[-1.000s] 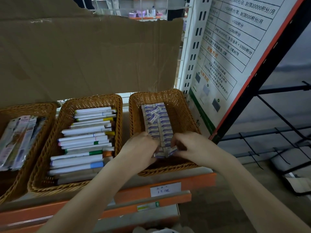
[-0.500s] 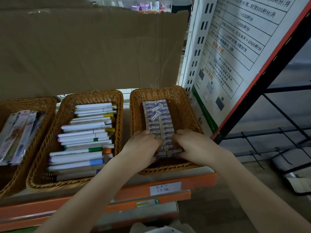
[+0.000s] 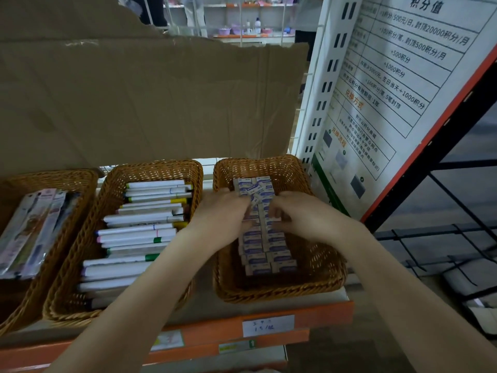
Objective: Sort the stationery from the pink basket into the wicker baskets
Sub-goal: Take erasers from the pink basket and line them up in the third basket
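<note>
Head view, lower centre: right-hand wicker basket (image 3: pixel 317 278) on the orange shelf edge (image 3: pixel 322 313), holding a double column of small boxed erasers (image 3: pixel 269 254), long axis of the column running from near rim toward far rim, up the frame. Left hand (image 3: pixel 220 216) and right hand (image 3: pixel 304 216) both inside this basket at mid-column, fingers curled inward and pinching loose erasers (image 3: pixel 255 200) lying askew on top of the rows; exact count held, not discernible. Loose pieces directly between the two sets of fingertips, slightly toward the far end; both hands about equally near. Judged step: squaring stray erasers into line with the column. Open wicker floor right of the column and at the near end; left of the column hidden under the left hand; basket walls close on both flanks, so little sideways room for the wrists. Centre left: middle wicker basket (image 3: pixel 80 286) filled with white markers (image 3: pixel 134 232) lying crosswise, just beside the left forearm. Far left: third wicker basket (image 3: pixel 53 179) with flat packaged pens (image 3: pixel 32 227). Upper half: cardboard sheet (image 3: pixel 150 103) standing behind the baskets. Upper right: printed notice board (image 3: pixel 390 90), close to the far right corner of the eraser basket. Pink basket not in frame.
</note>
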{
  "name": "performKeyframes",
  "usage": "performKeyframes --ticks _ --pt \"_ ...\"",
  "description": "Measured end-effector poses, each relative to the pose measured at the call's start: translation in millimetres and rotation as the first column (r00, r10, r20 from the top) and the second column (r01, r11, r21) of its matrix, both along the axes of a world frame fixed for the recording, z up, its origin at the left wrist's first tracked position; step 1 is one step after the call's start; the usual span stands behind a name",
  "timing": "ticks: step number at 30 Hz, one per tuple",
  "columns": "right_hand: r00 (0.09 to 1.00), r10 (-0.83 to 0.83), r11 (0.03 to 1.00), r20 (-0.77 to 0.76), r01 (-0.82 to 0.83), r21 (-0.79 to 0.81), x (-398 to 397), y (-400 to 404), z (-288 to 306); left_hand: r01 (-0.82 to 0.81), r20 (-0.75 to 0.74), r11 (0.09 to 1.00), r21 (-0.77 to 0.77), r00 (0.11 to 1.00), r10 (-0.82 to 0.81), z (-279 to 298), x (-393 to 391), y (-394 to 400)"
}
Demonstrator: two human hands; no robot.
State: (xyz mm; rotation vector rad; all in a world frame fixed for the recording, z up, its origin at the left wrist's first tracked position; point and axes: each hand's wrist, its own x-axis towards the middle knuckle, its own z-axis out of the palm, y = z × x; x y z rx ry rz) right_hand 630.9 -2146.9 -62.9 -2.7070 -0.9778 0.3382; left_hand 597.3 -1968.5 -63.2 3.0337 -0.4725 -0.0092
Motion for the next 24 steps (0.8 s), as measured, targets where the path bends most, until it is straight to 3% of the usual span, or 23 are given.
performKeyframes --ticks 7,13,17,24 --pt "0.983 -0.104 0.992 0.153 0.092 0.086 61.7 26.1 -16.0 -0.16 0.018 0.983 0.095 0.987 0.159 -15.5 39.7 -9.9" --pt "0.989 -0.081 0.996 0.123 0.076 0.041 81.2 31.5 -31.4 -0.164 0.047 0.98 0.111 0.986 0.159 -27.3 46.9 -9.8" --pt "0.992 -0.107 0.987 0.07 0.098 0.129 81.4 26.7 -28.1 -0.151 0.01 0.986 -0.066 0.988 0.152 -21.7 45.1 -4.6" --pt "0.946 -0.147 0.835 -0.29 0.276 0.475 55.0 9.4 -8.8 -0.17 -0.237 0.87 -0.462 0.969 0.063 -3.3 34.5 5.0"
